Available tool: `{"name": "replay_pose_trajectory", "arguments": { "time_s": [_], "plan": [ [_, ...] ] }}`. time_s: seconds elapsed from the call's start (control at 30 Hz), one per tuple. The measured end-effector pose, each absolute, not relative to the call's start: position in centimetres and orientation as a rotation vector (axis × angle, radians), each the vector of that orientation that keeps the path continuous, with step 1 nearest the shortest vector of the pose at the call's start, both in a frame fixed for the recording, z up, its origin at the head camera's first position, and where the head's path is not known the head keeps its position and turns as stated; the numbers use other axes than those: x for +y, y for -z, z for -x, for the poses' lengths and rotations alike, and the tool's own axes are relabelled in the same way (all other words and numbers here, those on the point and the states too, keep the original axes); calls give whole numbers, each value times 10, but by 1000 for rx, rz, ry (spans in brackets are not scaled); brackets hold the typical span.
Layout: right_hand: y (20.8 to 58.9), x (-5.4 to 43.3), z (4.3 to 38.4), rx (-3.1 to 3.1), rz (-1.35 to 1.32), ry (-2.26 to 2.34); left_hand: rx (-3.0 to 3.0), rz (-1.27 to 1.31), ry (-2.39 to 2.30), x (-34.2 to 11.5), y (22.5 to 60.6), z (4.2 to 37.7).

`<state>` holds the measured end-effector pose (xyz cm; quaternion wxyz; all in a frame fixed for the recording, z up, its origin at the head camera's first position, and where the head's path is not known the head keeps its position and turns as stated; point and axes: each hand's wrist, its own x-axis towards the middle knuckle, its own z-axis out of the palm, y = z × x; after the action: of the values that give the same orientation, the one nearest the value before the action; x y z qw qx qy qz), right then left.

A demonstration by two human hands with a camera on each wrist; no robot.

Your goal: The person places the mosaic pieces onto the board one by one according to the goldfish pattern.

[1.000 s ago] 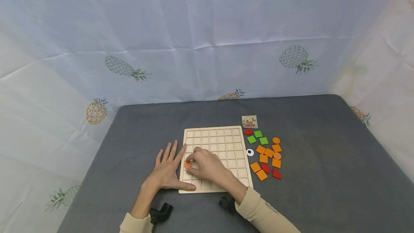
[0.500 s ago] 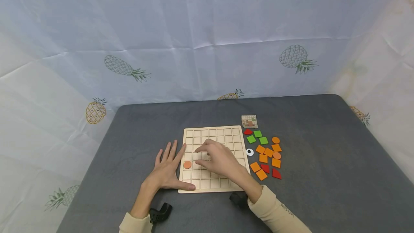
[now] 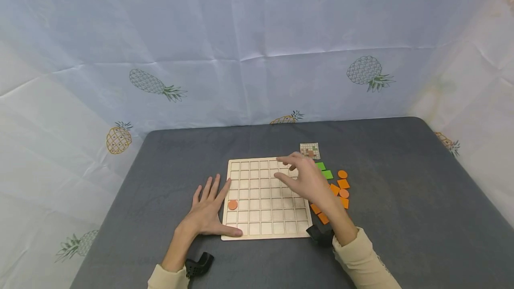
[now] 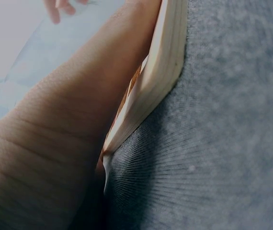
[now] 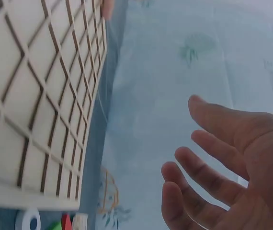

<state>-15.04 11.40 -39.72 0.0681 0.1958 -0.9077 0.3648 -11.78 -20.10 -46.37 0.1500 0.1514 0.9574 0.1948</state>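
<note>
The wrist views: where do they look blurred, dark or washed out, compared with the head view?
Head view: the square pale wooden board shows readable grid lines; left wrist view: the grey textured tabletop sinks into shadow toward the bottom left, the upper left corner is washed out; right wrist view: the pale fabric backdrop with pineapple prints looks soft and hazy.

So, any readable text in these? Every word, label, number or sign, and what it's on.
"PINEAPPLE", mirror-reversed: pale blue fabric backdrop, upper left in the head view.
Same backdrop, upper right: dark mirrored letters, cut off by the frame edge, full word unreadable.
Beige cloth right sleeve: small dark print, unreadable.
Small square grid-printed card: too small to read any text.
</note>
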Motion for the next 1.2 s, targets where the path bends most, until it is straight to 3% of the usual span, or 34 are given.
{"name": "replay_pose_trajectory", "arguments": {
  "time_s": [0.43,0.77,1.2],
  "plan": [
    [385,179,163,-2665,-285,-1084,2752,-439,-563,-202,464,119],
    [402,228,168,-2746,-129,-1072,2752,-455,-573,-201,463,120],
    [419,249,170,-2972,4,-1021,2755,-470,-692,-202,468,117]
  ]
}}
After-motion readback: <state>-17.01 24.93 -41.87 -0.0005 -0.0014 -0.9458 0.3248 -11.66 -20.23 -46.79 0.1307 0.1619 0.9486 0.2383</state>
